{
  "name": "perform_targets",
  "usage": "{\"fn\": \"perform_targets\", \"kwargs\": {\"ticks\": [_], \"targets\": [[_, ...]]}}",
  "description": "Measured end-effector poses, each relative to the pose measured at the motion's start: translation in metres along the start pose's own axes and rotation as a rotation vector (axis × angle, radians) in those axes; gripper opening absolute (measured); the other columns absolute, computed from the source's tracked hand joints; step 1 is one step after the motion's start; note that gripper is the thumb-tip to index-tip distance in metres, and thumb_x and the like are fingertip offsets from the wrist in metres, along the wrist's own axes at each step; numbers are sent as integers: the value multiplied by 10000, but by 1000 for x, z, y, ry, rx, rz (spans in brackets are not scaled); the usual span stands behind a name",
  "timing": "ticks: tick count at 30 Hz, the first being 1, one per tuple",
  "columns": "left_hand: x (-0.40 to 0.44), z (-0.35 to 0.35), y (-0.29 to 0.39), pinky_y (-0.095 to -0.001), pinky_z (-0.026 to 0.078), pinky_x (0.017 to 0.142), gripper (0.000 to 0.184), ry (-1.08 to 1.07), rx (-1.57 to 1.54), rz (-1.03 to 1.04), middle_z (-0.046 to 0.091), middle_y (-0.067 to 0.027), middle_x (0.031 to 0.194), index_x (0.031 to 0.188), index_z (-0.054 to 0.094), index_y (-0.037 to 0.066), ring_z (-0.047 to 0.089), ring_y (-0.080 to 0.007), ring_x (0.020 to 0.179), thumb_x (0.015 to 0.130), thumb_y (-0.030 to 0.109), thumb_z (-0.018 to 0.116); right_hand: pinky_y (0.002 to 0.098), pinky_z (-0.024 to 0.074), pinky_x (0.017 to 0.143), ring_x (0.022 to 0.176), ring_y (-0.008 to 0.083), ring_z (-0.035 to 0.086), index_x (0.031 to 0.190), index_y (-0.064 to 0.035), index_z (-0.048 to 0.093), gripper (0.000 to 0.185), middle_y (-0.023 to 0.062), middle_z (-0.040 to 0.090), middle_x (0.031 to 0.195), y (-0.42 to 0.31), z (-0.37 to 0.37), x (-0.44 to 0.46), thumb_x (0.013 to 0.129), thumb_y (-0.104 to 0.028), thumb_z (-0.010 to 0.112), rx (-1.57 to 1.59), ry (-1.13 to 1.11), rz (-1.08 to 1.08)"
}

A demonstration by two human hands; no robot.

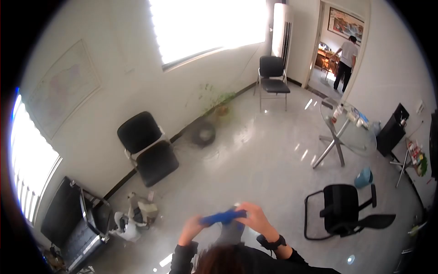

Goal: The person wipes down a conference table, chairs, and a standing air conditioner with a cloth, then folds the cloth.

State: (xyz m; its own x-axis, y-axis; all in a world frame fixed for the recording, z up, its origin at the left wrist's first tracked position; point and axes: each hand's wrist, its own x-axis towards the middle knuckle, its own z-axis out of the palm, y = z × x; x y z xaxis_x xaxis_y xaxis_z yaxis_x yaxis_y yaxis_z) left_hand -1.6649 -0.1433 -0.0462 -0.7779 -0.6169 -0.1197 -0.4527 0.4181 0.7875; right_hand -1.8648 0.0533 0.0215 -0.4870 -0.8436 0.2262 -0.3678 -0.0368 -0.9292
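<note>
A person's two hands are raised at the bottom of the view, in front of dark hair and black sleeves. The left hand (191,229) grips one end of a blue item (222,217), and the right hand (256,221) grasps the other end, so it stretches between them above the floor (237,160). The item is too blurred to say whether it is a cloth or something stiffer. A dark band (272,242) circles the right wrist. A grey shape (230,234), also indistinct, shows just below the blue item.

White bags (127,229) lie on the floor to the left, beside a black bench (68,223); they gape and slump, with something dark among their folds that cannot be made out. Well apart, on the right, a blue bin (363,178) stands near a black office chair (341,208); its contents are hidden. Behind it, a round glass worktop (360,141) carries a bottle (337,113) and a pale packet (358,117). Further right, a small stand (416,155) bears red and green items too small to identify.

By the far wall, a brownish pot (222,111) holds a green plant (223,98), both hazy. A folding chair (148,148) stands to their left. Through the doorway, another person (347,61) stands beside a wooden desk (327,59).
</note>
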Motion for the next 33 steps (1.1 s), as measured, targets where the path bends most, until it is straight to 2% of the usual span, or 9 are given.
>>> {"fn": "perform_targets", "kwargs": {"ticks": [3, 4, 6, 11, 18, 21, 23, 27, 33], "targets": [[130, 13, -5, -350, 503, 707, 293, -188, 94, -63, 702, -136, 873, 1010, 696, 32, 659, -221, 787, 830, 263, 708, 276, 484, 676, 735, 159, 602, 931, -27, 662, 206, 77, 662, 836, 52, -58, 75, 761, -60, 772, -64, 152, 131], [179, 23, -2, -345, 501, 709, 300, -203, -127, -78, 700, -119, 875, 1023, 691, 24, 651, -203, 785, 833, 256, 702, 253, 473, 636, 675, 120, 591, 918, -20, 665, 197, 66, 665, 758, 57, -86, 97, 771, -82, 780, -112, 187, 144], [255, 35, 39, -318, 492, 714, 325, -304, -433, -49, 688, -74, 888, 1056, 678, 8, 630, -152, 788, 844, 254, 689, 247, 470, 619, 646, 109, 581, 916, -16, 666, 195, 57, 664, 741, 85, -143, 131, 775, -86, 780, -22, 278, 287], [455, 103, 195, -297, 484, 645, 244, -556, -274, 223, 664, -43, 733, 1014, 682, 23, 611, -126, 689, 865, 216, 673, 240, 461, 607, 636, 84, 560, 890, 2, 658, 181, 23, 646, 720, 129, -278, 216, 792, -100, 770, -64, 738, 458], [645, 222, 357, -386, 481, 631, 222, -807, -102, 643, 629, -176, 727, 932, 636, 21, 624, -309, 667, 837, 215, 690, 243, 452, 662, 720, 75, 541, 847, 6, 644, 162, 1, 634, 768, 325, -416, 263, 815, -115, 746, 106, 1292, 495], [742, 265, 377, -400, 493, 660, 276, -715, 58, 693, 654, -200, 782, 937, 650, 8, 646, -330, 710, 826, 251, 715, 252, 455, 657, 716, 77, 539, 867, 8, 641, 175, 4, 630, 778, 386, -499, 332, 817, -122, 748, -10, 1147, 474], [790, 271, 386, -391, 500, 669, 301, -694, -49, 485, 671, -198, 814, 956, 664, -1, 654, -322, 722, 827, 265, 718, 248, 454, 639, 704, 73, 532, 904, 17, 631, 200, 5, 622, 774, 374, -557, 411, 816, -118, 750, 117, 1086, 434], [889, 262, 403, -297, 487, 644, 275, -562, -109, 228, 662, -101, 726, 974, 685, -1, 618, -137, 683, 846, 242, 710, 224, 423, 575, 662, 56, 531, 908, 1, 650, 165, -13, 610, 728, 380, -656, 563, 809, -78, 756, 95, 833, 352], [1043, 263, 395, -224, 412, 633, 206, -226, -322, 47, 566, 37, 742, 912, 640, -12, 504, -59, 688, 841, 167, 715, 266, 480, 625, 682, 97, 598, 928, -11, 666, 209, 44, 668, 785, 417, -725, 750, 767, -76, 782, -23, 579, 276]]}}
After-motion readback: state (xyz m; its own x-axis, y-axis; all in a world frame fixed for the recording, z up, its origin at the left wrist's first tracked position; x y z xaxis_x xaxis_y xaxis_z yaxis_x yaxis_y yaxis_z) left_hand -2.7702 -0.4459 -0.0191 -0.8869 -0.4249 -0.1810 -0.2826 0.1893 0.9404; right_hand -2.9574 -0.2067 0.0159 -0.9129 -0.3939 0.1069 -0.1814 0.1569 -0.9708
